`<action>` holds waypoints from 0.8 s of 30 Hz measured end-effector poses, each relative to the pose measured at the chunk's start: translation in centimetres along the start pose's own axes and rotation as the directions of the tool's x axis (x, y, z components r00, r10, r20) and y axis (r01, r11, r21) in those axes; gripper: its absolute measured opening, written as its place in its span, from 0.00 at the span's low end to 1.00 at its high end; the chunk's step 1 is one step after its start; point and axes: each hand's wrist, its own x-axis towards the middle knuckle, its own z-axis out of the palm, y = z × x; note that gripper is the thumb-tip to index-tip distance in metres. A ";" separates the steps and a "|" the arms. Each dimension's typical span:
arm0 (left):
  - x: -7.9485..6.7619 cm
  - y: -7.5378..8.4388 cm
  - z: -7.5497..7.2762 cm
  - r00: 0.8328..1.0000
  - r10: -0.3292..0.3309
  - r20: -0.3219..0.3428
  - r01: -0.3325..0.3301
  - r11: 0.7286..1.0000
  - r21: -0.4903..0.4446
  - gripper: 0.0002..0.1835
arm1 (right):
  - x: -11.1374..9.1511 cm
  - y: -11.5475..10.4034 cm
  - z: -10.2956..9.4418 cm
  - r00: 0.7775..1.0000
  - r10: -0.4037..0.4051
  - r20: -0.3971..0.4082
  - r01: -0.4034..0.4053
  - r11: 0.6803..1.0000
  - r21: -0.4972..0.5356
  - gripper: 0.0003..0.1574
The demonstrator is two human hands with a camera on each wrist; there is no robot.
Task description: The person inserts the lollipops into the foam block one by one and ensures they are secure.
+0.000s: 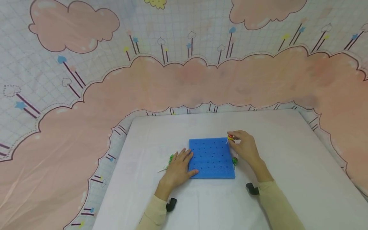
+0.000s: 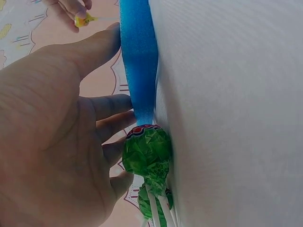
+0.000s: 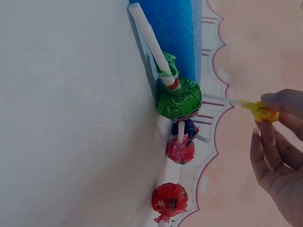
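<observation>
A blue foam board (image 1: 211, 159) with rows of small holes lies flat on the white table. My left hand (image 1: 179, 167) rests at the board's left edge, fingers spread and fairly straight, thumb near the front corner. By its fingers lie green-wrapped lollipops (image 2: 147, 150), partly covered by the hand in the head view. At the board's far right corner, my right hand (image 1: 245, 145) pinches a yellow-and-red lollipop (image 3: 264, 112) by its wrapped head between thumb and fingers. The white stick points toward the board, raised above its top.
Another green lollipop (image 3: 181, 100) lies against the board's right side. Beyond it in the right wrist view are a purple lollipop (image 3: 188, 127), a pink one (image 3: 181, 150) and a red one (image 3: 170, 198). A cloud-patterned cloth (image 1: 201, 83) hangs behind the table (image 1: 149, 134).
</observation>
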 end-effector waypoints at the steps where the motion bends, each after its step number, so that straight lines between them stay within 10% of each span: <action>1: 0.0 0.0 0.0 1.000 -0.001 0.001 0.001 1.000 0.000 0.45 | 0.1 0.0 0.0 1.000 -0.001 -0.001 0.001 1.000 0.000 0.22; 24: 0.0 -0.1 -0.1 1.000 0.012 0.002 -0.012 1.000 -0.003 0.46 | 1.4 0.3 1.0 1.000 -0.025 -0.009 0.025 1.000 0.011 0.22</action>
